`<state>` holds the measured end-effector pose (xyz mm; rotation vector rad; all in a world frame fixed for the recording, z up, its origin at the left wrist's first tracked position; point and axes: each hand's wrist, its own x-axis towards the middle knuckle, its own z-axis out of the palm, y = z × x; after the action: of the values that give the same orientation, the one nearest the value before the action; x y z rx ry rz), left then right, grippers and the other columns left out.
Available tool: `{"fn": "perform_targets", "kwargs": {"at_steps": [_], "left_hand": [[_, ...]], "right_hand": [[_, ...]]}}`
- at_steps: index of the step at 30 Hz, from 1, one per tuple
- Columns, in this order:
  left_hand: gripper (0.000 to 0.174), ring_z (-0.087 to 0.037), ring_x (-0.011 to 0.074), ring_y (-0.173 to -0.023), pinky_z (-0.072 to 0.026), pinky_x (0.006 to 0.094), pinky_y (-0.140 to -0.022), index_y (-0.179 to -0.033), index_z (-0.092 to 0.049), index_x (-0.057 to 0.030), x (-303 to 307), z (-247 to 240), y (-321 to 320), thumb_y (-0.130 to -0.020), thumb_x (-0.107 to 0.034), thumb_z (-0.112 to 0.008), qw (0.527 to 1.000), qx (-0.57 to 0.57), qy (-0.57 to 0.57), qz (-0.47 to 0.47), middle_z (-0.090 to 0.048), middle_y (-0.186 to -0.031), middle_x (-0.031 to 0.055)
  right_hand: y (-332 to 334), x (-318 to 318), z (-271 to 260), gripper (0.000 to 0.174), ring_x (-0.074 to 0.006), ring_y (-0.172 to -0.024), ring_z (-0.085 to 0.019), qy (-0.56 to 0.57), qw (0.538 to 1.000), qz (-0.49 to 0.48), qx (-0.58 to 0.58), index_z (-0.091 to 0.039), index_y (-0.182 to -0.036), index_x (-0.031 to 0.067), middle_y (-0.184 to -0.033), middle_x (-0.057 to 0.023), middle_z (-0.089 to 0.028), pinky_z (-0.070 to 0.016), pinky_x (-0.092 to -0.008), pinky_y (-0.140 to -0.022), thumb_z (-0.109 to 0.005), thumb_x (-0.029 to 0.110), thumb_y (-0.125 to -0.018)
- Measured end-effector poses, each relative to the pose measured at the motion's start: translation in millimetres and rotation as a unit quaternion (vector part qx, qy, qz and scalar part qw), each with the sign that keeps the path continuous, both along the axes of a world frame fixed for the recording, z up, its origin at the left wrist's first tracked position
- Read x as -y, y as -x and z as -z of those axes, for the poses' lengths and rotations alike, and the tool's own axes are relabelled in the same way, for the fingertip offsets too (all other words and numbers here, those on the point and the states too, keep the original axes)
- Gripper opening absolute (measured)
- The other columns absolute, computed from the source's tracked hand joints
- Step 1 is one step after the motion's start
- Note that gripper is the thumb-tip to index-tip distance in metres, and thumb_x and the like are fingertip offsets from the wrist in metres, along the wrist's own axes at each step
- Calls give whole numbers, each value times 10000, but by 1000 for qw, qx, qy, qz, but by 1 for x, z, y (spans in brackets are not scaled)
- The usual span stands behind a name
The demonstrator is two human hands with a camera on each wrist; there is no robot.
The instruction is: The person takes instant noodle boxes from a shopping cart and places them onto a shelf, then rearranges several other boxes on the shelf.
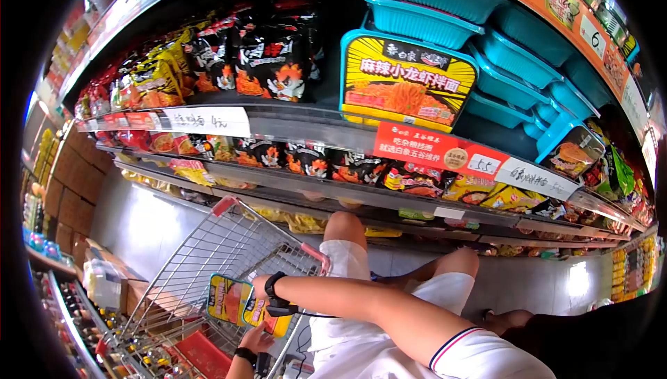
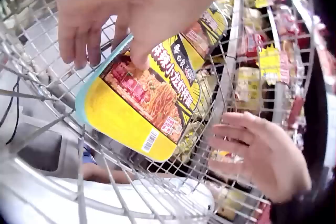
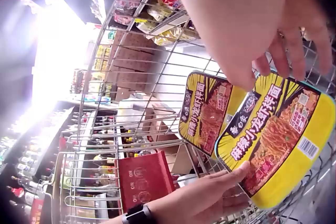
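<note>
A yellow boxed noodle pack with a teal tray (image 1: 279, 326) (image 2: 126, 124) (image 3: 278, 134) lies tilted in the metal cart. My left hand (image 1: 257, 341) (image 2: 131, 8) (image 3: 197, 195) grips its edge, thumb on the printed top and fingers at the side. A second, matching pack (image 1: 228, 297) (image 2: 210, 30) (image 3: 202, 112) is beside it in the cart. My right hand (image 1: 261, 286) (image 2: 262, 155) (image 3: 294, 40) is near the packs with its fingers loosely extended, holding nothing. Both wrists wear black bands.
The cart's wire side (image 1: 191, 240) surrounds the packs, and a red panel (image 1: 201, 355) (image 3: 144, 178) is at its far end. Ahead stands a shelf with noodle bags (image 1: 278, 66), a boxed pack (image 1: 410, 80) and stacked teal trays (image 1: 424, 21). Bent knees (image 1: 345, 229) are beside the cart.
</note>
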<state>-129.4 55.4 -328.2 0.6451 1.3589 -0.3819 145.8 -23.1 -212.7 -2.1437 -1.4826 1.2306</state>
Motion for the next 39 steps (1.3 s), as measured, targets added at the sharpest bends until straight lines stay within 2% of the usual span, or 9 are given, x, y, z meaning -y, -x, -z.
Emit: {"fn": "perform_targets", "kwargs": {"at_steps": [9, 12, 19, 24, 27, 30, 33, 37, 39], "left_hand": [[233, -701, 316, -975, -597, 534, -789, -1209, -561, -43, 3, -70, -36, -999, -141, -583, 977, 183, -100, 50, -678, -1110, 107], [222, -712, 304, -915, -611, 517, -749, -1191, -564, -41, 2, -116, -56, -993, -140, -585, 967, 200, -150, 58, -683, -1084, 100], [204, -642, 195, -720, -619, 413, -638, -1094, -468, -65, -15, -203, -90, -983, -151, -615, 904, 245, -351, -11, -592, -915, 68], [321, -620, 174, -959, -555, 380, -767, -1186, -465, -84, 16, -320, -113, -990, -268, -640, 773, 333, -537, 55, -604, -1099, 80], [356, -566, 184, -1125, -535, 367, -875, -1288, -415, -90, 49, -368, -138, -1005, -204, -598, 711, 385, -582, 89, -578, -1185, 90], [488, -565, 184, -1137, -520, 346, -950, -1353, -366, -82, 77, -368, -175, -926, 40, -568, 654, 508, -553, 90, -576, -1166, 88], [199, -585, 144, -1003, -471, 264, -875, -1149, -553, 10, 165, -409, -228, -960, 73, -548, 529, 497, -661, 190, -616, -1056, 71], [179, -580, 114, -936, -454, 223, -793, -1124, -619, 54, 233, -421, -289, -948, 66, -584, 572, 514, -610, 191, -627, -1087, 65], [166, -576, 131, -917, -452, 232, -778, -1092, -642, 47, 267, -432, -319, -931, 66, -606, 515, 543, -636, 189, -627, -1062, 85]], "right_hand": [[-11, -8, 1, 334, -291, -1034, -695, 45, 998, 23, 45, -760, -1050, 82, -1102, -159, -723, -559, -399, -843, -698, 291, -796], [-19, -16, -9, 618, -314, -1144, -645, 89, 995, 45, 21, -579, -1318, 16, -1276, -174, -652, -523, -422, -944, -728, 333, -809], [-33, -9, -86, 549, -429, -1139, -596, -192, 941, 277, 15, -458, -1275, -88, -1214, -287, -615, -470, -513, -960, -618, 214, -845], [-55, 93, -207, 566, -346, -985, -670, -441, 847, 268, -126, -408, -1364, -110, -1089, -293, -640, -543, -398, -849, -641, 101, -894], [-69, 148, -226, 612, -335, -1135, -633, -560, 775, 277, -93, -374, -1454, -34, -1319, -254, -556, -502, -413, -962, -652, 145, -938], [-72, 221, -246, 621, -338, -1313, -501, -621, 700, 352, 11, -378, -1472, 6, -1428, -225, -481, -408, -411, -1083, -661, 174, -945], [-87, 281, -243, 604, -273, -1376, -440, -626, 652, 426, 37, -363, -1485, 11, -1470, -183, -458, -347, -389, -1131, -638, 186, -976], [-99, 341, -237, 599, -316, -1391, -405, -682, 520, 508, 80, -338, -1478, -48, -1497, -220, -413, -292, -409, -1157, -593, 174, -983], [-104, 370, -247, 601, -313, -1409, -387, -698, 467, 524, 141, -317, -1489, -46, -1529, -221, -373, -305, -414, -1150, -583, 86, -967]]}}
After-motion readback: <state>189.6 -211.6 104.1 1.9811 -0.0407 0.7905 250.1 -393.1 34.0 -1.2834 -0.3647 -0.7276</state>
